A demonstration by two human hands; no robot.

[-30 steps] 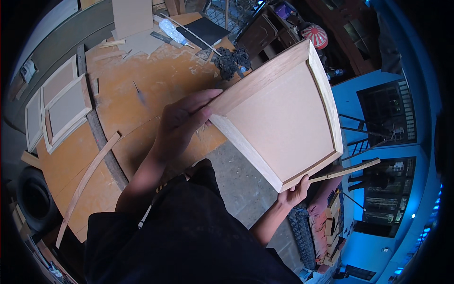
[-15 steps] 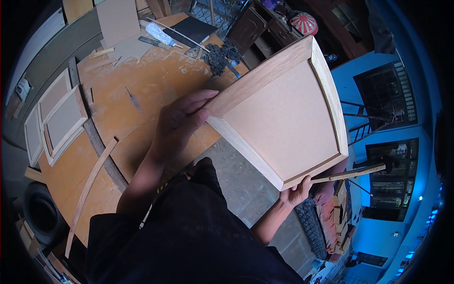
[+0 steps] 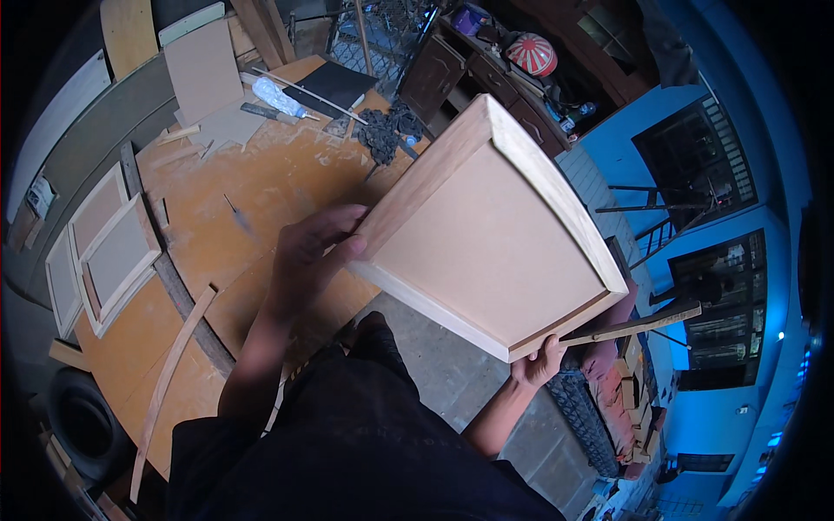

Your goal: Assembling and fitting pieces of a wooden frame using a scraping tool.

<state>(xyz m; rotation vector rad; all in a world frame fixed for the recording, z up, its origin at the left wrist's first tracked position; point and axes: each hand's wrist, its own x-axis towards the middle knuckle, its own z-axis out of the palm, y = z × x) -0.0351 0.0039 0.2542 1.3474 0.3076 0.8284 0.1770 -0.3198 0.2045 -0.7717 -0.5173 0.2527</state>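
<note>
Between my hands is a framed wooden panel (image 3: 486, 243), pale wood around a flat tan board, with one curved edge at its far right. My left hand (image 3: 308, 256) grips its left side, thumb on the face of the frame. My right hand (image 3: 539, 363) is closed on the near right corner, its thumb on the frame's lower edge. A narrow wood strip (image 3: 638, 326) runs rightward from beside my right hand; I cannot tell whether that hand also holds it. Several similar framed panels (image 3: 117, 252) lie overlapping on the left of the worktable (image 3: 287, 174).
A curved wood strip (image 3: 169, 382) crosses the table's near left edge. At the back lie a white bottle (image 3: 276, 97), a black sheet (image 3: 334, 87) and dark rags (image 3: 382, 135). A tyre (image 3: 82, 421) stands at left. Ladder, wood pieces (image 3: 638, 408) and a dark cabinet (image 3: 434, 65) are beyond.
The panel has swung left and slightly down, tilting a little, with both hands still on it. My left hand has moved left and down. The view has shifted slightly.
</note>
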